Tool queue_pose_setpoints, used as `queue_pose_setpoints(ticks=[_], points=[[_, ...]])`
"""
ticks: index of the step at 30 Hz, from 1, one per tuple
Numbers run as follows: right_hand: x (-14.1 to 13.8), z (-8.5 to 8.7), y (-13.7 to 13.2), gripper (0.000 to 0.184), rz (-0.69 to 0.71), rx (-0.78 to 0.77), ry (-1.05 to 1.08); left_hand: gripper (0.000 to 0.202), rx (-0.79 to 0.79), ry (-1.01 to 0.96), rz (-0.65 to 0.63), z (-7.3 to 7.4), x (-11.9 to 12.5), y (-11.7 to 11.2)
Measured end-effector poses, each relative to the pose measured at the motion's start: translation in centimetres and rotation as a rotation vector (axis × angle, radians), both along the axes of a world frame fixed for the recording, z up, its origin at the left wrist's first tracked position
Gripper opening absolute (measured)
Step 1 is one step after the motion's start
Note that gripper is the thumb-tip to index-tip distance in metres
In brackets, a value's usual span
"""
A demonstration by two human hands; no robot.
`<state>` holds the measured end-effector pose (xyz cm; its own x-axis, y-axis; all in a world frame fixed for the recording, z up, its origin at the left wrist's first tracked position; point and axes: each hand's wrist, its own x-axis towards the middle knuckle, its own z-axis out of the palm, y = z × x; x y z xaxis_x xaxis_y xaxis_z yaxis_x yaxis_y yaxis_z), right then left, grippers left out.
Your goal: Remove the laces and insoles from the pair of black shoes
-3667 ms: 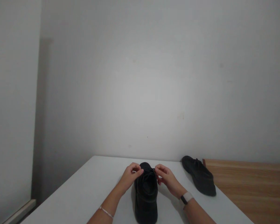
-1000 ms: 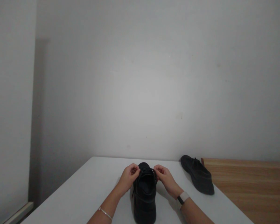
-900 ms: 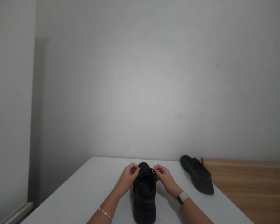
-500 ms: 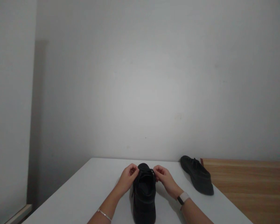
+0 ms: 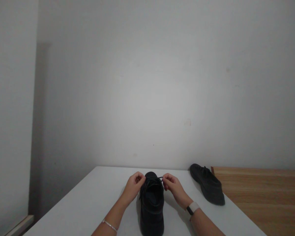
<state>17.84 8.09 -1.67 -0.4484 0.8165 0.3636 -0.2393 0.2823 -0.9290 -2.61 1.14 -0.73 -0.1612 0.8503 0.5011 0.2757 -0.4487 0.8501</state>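
A black lace-up shoe [image 5: 152, 216] stands on the white table with its heel toward me and its toe pointing at the wall. At the left of its lacing, my left hand [image 5: 134, 185] is closed in a pinch, on what looks like the shoelace. My right hand [image 5: 173, 185] pinches a black shoelace [image 5: 160, 177] at the right side, and a short stretch of it runs from the lacing to the fingertips. The shoe's opening faces up between the two hands.
The second black shoe [image 5: 207, 184], laced, lies at the table's right edge near the wall. A wood-grain panel [image 5: 258, 196] adjoins the white table [image 5: 88, 203] on the right. Behind everything rises a pale wall [image 5: 152, 82].
My right hand has shifted slightly to the right, and more of the lace shows between it and the shoe. My left hand has moved a touch left.
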Motion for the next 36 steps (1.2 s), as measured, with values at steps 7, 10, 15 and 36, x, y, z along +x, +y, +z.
queue_pose_setpoints(ticks=[7, 10, 15, 36], points=[[0.1, 0.1, -0.3, 0.03, 0.073, -0.059, -0.021, 0.03, -0.053, 0.038, -0.041, -0.5, -0.3, 0.4], [0.1, 0.1, -0.2, 0.031, 0.092, -0.057, -0.027, 0.032, -0.069, 0.018, -0.057, -0.2, -0.3, 0.2], [0.5, 0.1, 0.4, 0.033, -0.067, -0.041, 0.06, 0.034, -0.009, -0.065, 0.014, 0.2, -0.4, 0.1], [0.6, 0.8, -0.4, 0.034, 0.014, -0.117, 0.046, 0.04, -0.12, -0.161, -0.076, 0.1, -0.7, 0.1]])
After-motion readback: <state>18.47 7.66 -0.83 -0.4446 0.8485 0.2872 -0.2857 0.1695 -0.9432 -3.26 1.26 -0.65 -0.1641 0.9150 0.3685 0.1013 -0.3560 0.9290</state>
